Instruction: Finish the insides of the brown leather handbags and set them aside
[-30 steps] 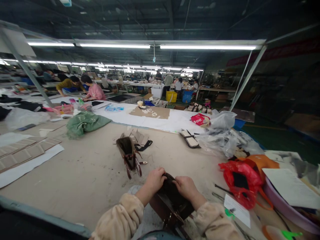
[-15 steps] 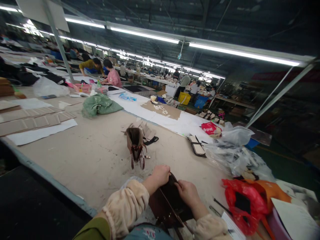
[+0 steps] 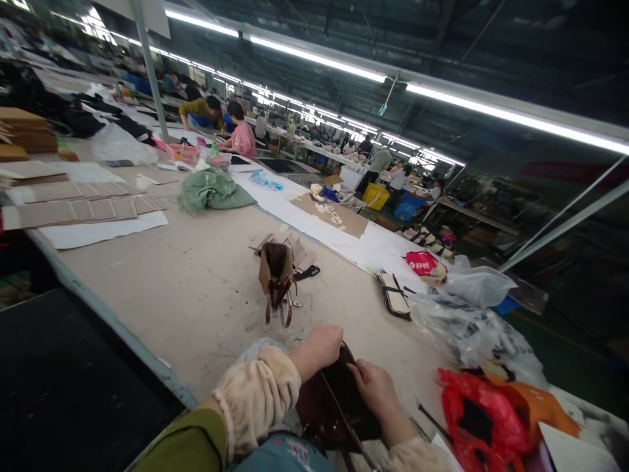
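A dark brown handbag (image 3: 319,410) lies open close to my body, its inside dark and small metal studs showing on its near side. My left hand (image 3: 323,345) is closed on the bag's far rim. Across the opening, my right hand (image 3: 376,388) pinches the rim on the right, thumb over the edge. Farther up the table stands a second brown bag (image 3: 276,270), its mouth open and handles hanging toward me; neither hand touches it. Behind it lie several beige pieces (image 3: 299,252) and a black strap (image 3: 307,273).
A red plastic bag (image 3: 484,410) and clear plastic (image 3: 479,331) crowd the right side. A bundle of strapped pieces (image 3: 394,296) lies beyond my right hand. Green cloth (image 3: 213,190) and beige panels (image 3: 83,211) rest at the left. Two co-workers sit farther off.
The view has turned slightly left and tilted, so the scene sits further right. Both hands keep their hold on the handbag's rim, with little shift.
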Available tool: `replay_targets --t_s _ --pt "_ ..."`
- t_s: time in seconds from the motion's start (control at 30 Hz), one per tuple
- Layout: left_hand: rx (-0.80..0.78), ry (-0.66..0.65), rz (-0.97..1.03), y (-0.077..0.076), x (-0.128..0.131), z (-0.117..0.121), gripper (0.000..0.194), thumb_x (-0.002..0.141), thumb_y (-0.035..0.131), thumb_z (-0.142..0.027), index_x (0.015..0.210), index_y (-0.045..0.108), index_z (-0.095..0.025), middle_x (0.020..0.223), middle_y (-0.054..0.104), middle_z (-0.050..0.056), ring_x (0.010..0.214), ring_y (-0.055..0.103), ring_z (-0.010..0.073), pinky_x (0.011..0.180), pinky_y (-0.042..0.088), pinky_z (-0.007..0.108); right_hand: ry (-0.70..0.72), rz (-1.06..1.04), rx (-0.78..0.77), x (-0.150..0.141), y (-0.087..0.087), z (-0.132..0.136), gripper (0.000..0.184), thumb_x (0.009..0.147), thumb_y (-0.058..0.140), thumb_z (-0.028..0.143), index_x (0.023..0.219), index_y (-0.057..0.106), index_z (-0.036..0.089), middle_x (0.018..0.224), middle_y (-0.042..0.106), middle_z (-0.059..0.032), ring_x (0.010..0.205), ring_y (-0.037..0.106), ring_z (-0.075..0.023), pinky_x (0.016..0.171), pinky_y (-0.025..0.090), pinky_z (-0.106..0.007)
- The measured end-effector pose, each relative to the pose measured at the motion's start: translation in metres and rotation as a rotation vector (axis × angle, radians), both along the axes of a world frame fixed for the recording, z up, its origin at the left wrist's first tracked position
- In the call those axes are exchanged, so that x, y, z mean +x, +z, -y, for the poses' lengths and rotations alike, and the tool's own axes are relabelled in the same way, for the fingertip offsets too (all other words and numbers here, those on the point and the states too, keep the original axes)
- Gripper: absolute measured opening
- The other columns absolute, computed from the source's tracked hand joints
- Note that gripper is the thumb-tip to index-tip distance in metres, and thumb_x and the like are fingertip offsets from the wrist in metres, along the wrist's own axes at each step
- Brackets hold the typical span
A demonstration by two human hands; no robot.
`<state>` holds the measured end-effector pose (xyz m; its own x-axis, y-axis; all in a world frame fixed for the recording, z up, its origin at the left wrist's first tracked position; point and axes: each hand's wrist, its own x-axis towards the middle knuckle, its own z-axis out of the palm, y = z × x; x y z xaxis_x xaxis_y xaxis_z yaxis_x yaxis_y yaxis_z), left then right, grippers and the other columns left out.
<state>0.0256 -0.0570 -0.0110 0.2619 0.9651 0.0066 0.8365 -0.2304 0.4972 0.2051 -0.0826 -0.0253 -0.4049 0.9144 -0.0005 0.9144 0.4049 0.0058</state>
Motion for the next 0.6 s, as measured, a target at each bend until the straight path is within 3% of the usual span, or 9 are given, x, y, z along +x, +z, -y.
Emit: replay_targets --t_s 0.23,0.6 --pt "0.015 0.009 0.009 -0.003 0.001 0.001 0.023 0.082 0.041 -0.028 0.088 0.059 -0.015 0.088 0.063 0.012 0.085 0.06 0.0245 0.071 0.046 0.035 0.003 -0.009 -0.069 -0.008 0.01 -0.004 0.036 0.089 0.029 0.046 0.083 0.058 0.025 0.067 0.067 -0.0007 0.06 0.06 -0.0164 0.05 0.026 -0.025" --pt "-0.066 -0.015 0.005 0.007 -0.006 0.006 0.021 0.082 0.042 -0.028 0.096 0.054 -0.018 0.094 0.062 0.009 0.09 0.058 0.0209 0.077 0.045 0.031 -0.043 -0.077 -0.036 -0.022 0.003 -0.021 0.038 0.088 0.035 0.04 0.066 0.058 0.021 0.064 0.065 -0.003 0.058 0.056 -0.0138 0.051 0.025 -0.025"
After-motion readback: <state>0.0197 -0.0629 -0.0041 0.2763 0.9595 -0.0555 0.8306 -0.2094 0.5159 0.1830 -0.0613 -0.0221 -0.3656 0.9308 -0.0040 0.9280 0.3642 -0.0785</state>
